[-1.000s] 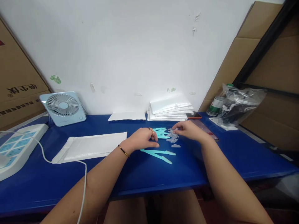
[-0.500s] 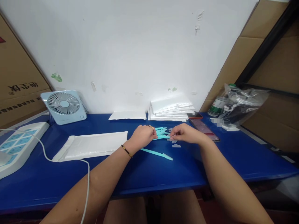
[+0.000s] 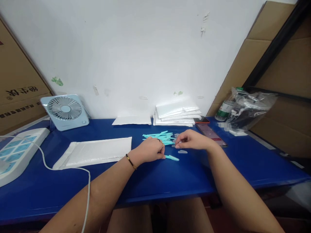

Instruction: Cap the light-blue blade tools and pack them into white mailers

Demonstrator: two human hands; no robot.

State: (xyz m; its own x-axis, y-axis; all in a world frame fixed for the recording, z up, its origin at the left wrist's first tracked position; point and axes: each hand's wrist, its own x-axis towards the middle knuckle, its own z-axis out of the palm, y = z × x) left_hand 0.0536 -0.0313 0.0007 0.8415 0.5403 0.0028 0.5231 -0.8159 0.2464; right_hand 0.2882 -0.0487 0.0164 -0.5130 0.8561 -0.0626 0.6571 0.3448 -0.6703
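Teal stick point(image 3: 173, 158) gripped by left hand point(image 3: 150, 150), clear cap point(image 3: 178, 142) pinched by right hand point(image 3: 193, 139), teal pile point(image 3: 157, 135) just behind, phone point(image 3: 212, 133) nearby.

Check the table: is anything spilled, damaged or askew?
Nothing spilled or damaged. The teal sticks lie criss-crossed in a loose pile beyond the left hand, clear caps are scattered by the right hand, and the envelope stack behind them is fanned unevenly.

left hand point(image 3: 152, 150) dropped from the teal pile point(image 3: 159, 136) onto the lone teal stick point(image 3: 172, 157), pile now uncovered
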